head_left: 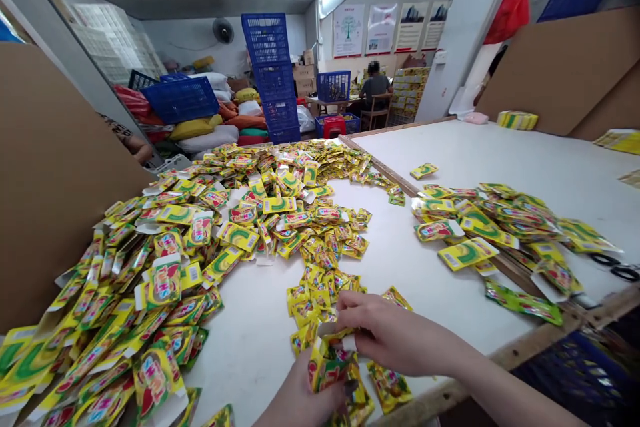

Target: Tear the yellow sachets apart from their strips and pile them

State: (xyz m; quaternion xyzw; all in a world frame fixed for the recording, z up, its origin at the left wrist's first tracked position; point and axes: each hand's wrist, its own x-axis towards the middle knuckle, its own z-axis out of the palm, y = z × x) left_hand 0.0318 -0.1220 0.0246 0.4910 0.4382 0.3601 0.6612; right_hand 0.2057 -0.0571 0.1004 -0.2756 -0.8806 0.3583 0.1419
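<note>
Near the front edge of the table, my left hand (293,390) is wrapped round a small yellow, green and red candy box (327,368) with its top flaps raised. My right hand (383,330) is at the box's open top, fingers bent together. Whatever is between those fingers is hidden. Small yellow sachets (320,290) lie just beyond both hands, and another sachet (389,387) is beside the box at the table edge. A big heap of similar boxes (165,283), many with loose white flaps, spreads over the left side.
Finished-looking flat boxes (470,252) lie piled across a wooden strip (385,170) on the right, near black scissors (625,270) and a green packet (525,301). Cardboard (60,180) walls the left side. Blue crates (273,73) are stacked behind; a person (376,85) sits farther back.
</note>
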